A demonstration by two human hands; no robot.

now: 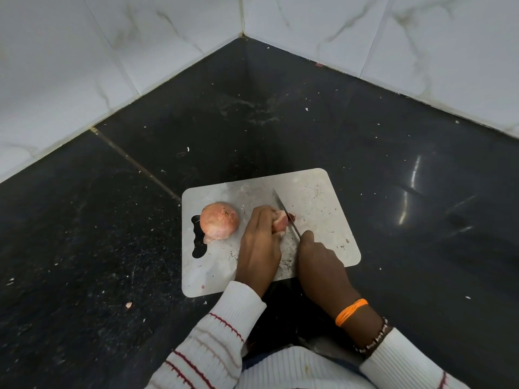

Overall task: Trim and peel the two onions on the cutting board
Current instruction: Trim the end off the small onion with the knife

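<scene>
Two onions are seen on one pale cutting board (323, 220), which is laid on a dark stone counter (112, 248) in a corner of white marbled wall tiles (70, 66). One whole onion (220, 220), its papery skin unbroken, is set near the board's left edge, just beside the dark handle cut-out (198, 240). The second onion (280, 222) is held near the board's middle and is mostly hidden under fingers, only a pale pink part being shown. One knife (286, 217) is laid across that onion's right end, the blade angled away from the person, and a small dark red piece (292, 217) is seen just beside the blade on its right.

Two hands are counted. The left hand (261, 248) is arched over the second onion, fingers curled down around it so that it is gripped against the board. The right hand (320, 265) is closed round the knife handle, which is hidden inside the fist, with the forefinger stretched toward the blade. One orange band (351, 311) and one dark beaded band (373, 336) are worn on the right wrist. Two white ribbed sleeves (224, 332) with red stripes are seen.
</scene>
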